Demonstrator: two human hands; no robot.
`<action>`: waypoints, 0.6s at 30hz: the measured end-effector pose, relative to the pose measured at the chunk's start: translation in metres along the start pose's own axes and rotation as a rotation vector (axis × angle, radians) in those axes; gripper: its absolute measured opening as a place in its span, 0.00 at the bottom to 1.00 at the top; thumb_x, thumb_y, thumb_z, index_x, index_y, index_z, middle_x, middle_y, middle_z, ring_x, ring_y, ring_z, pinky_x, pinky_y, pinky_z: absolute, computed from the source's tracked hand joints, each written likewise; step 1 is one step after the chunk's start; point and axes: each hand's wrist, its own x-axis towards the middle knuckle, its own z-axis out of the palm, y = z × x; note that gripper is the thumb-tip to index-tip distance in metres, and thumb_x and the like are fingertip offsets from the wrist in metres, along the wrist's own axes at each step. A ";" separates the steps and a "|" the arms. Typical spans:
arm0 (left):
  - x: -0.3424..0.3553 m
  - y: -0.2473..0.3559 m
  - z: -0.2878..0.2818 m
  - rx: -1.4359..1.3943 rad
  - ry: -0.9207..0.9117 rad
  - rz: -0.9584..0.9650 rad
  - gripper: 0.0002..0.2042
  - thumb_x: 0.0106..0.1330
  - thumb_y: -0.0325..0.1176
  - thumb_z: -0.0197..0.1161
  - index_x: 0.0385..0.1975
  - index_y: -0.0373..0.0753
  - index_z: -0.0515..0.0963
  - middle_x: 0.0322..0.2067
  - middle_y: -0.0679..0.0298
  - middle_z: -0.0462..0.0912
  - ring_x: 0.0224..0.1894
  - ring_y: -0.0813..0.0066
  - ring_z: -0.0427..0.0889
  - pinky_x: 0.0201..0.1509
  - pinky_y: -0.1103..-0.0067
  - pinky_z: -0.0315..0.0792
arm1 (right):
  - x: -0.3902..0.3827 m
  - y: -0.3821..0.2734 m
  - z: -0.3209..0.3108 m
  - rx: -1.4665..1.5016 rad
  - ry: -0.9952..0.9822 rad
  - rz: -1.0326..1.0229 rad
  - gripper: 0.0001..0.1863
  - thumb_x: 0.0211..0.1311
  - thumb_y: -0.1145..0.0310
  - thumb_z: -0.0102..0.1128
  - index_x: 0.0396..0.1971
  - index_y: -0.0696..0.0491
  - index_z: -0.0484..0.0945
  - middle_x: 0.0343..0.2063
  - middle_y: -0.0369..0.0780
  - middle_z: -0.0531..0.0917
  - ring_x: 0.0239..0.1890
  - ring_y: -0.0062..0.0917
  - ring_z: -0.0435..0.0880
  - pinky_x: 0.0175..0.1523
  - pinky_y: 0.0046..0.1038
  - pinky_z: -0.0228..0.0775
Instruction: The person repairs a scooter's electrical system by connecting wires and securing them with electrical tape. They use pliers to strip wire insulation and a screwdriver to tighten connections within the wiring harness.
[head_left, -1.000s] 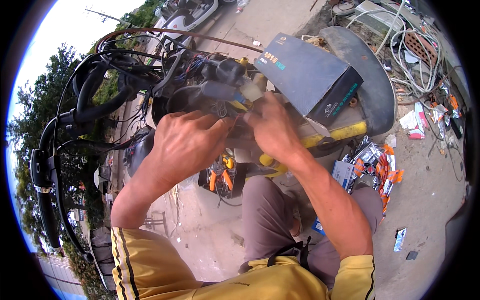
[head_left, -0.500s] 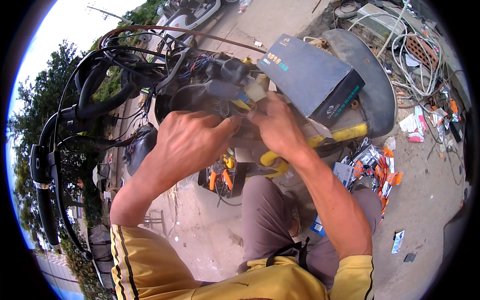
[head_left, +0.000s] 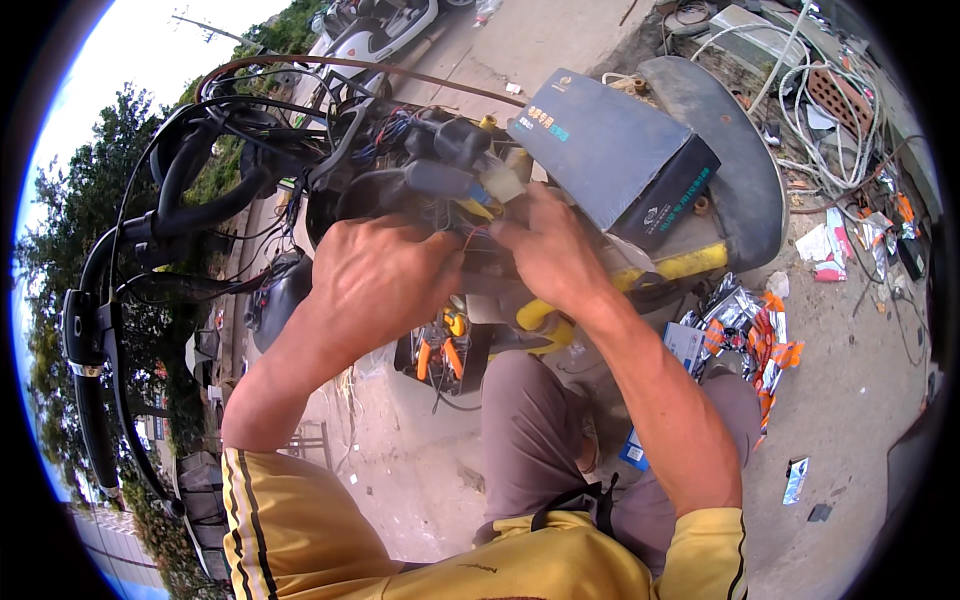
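Over the opened body of an electric scooter, my left hand (head_left: 385,272) is closed, its thumb and forefinger pinched together on a thin wire (head_left: 476,231). My right hand (head_left: 553,250) pinches the other side of this reddish wire, a short gap away. Both hands' fingertips are partly hidden. Just beyond them lie a grey-blue cylindrical part (head_left: 440,180) and a pale plastic connector (head_left: 503,183) with yellow beneath it. A bundle of coloured wires (head_left: 392,132) lies farther back in the frame.
A dark cardboard box (head_left: 605,145) rests on the scooter beside my right hand. Black handlebars with cables (head_left: 165,215) curve at left. Below the frame's yellow tube (head_left: 690,263) lie crumpled foil wrappers (head_left: 750,330). A tool box holds orange-handled pliers (head_left: 440,358). Rope (head_left: 850,170) and litter lie right.
My hands have drawn slightly apart, the left one shifting a little left, and the thin wire between them shows more clearly. The view has shifted slightly.
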 end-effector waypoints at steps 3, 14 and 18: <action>0.001 0.001 -0.006 -0.043 0.006 -0.004 0.09 0.71 0.39 0.72 0.45 0.45 0.91 0.28 0.63 0.89 0.34 0.60 0.89 0.36 0.64 0.80 | -0.003 -0.001 0.000 0.010 -0.001 -0.015 0.16 0.76 0.67 0.63 0.51 0.64 0.89 0.56 0.54 0.82 0.64 0.52 0.81 0.71 0.47 0.71; 0.005 0.006 -0.007 -0.124 0.059 -0.071 0.12 0.70 0.41 0.75 0.49 0.47 0.92 0.33 0.63 0.92 0.37 0.59 0.91 0.39 0.65 0.82 | -0.007 0.008 0.007 -0.046 0.049 -0.099 0.14 0.70 0.68 0.69 0.50 0.60 0.90 0.55 0.51 0.81 0.61 0.53 0.81 0.68 0.49 0.73; 0.002 0.003 -0.004 -0.110 0.069 -0.054 0.12 0.70 0.42 0.75 0.49 0.47 0.92 0.31 0.64 0.92 0.36 0.60 0.91 0.38 0.65 0.82 | -0.003 0.010 0.009 -0.015 0.087 -0.080 0.16 0.70 0.71 0.69 0.53 0.62 0.85 0.53 0.53 0.86 0.58 0.48 0.87 0.63 0.45 0.78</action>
